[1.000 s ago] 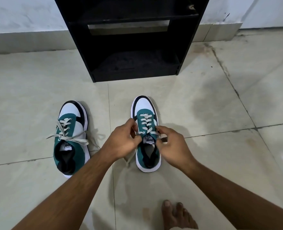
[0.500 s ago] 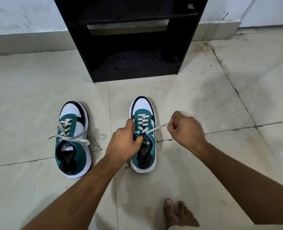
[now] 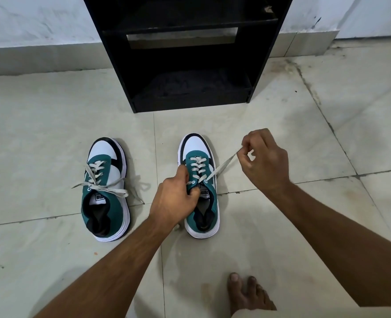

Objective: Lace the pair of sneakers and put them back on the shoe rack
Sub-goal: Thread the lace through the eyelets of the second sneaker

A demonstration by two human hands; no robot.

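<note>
Two teal, white and black sneakers stand on the tiled floor, toes pointing at the rack. The left sneaker [image 3: 105,189] has its grey lace ends lying loose across the tongue and floor. My left hand [image 3: 175,198] grips the left upper edge of the right sneaker [image 3: 200,187] near the top eyelets. My right hand [image 3: 262,160] pinches the end of the right sneaker's lace [image 3: 223,167], which runs taut from the top right eyelet up to the right. The black shoe rack [image 3: 189,53] stands against the wall just beyond the shoes, its lower shelf bare.
A bare foot [image 3: 247,292] rests on the floor at the bottom right, near my right forearm. White wall and grey skirting run behind the rack. Dark tile joints cross the pale floor [image 3: 304,125] around the shoes.
My right hand has pulled the lace end out from the shoe, up and to the right, until it is taut. My left hand has stayed gripping the right sneaker.
</note>
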